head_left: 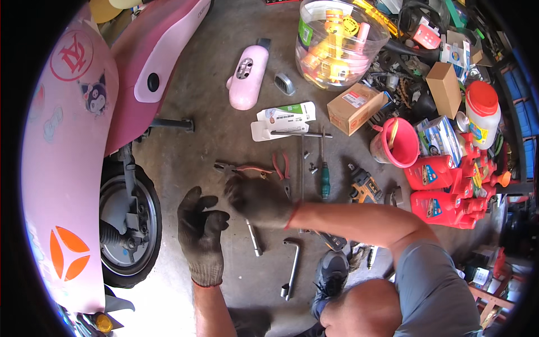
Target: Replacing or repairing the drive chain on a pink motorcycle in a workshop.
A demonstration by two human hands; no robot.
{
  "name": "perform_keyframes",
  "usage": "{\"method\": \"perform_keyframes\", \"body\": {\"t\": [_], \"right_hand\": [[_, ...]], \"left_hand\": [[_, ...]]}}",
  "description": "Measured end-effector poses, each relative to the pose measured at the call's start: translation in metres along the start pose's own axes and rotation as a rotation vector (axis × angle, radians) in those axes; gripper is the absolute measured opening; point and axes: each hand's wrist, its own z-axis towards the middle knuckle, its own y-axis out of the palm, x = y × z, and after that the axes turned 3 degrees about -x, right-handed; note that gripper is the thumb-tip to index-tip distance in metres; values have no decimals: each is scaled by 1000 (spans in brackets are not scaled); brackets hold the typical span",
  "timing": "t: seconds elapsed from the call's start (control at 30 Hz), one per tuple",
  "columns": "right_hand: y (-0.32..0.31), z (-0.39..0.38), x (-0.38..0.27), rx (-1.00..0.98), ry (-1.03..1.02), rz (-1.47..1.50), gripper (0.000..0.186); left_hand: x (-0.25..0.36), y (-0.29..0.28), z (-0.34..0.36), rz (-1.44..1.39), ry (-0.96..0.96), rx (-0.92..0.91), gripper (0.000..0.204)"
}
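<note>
Currently, left hand (203, 233) half-spread; right hand (259, 201) curled, cannot tell if holding; two pliers (238, 168), one green screwdriver (325, 182) nearby.

Your left hand (201, 238) and right hand (261, 201) wear matt, knitted cloth gloves (203, 259). You face a scooter panel (70, 191) of smooth, glossy plastic. Beside you, the pliers (226, 167) show dull metal, the L-shaped wrench (293, 269) shiny metal, the screwdriver handle (325, 182) glossy plastic, the carton (351, 112) matt cardboard, the tub (304, 62) clear, shiny plastic, the floor (205, 135) dull concrete.
</note>
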Motion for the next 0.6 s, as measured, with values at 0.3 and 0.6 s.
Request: {"method": "perform_keyframes", "body": {"t": [0.3, 0.6], "right_hand": [[-260, -29, 15, 691, 138, -213, 25], [-479, -82, 174, 362, 682, -1210, 45]], "left_hand": [[-99, -67, -24, 44, -360, -49, 31], [-120, -88, -24, 26, -481, -39, 27]]}}
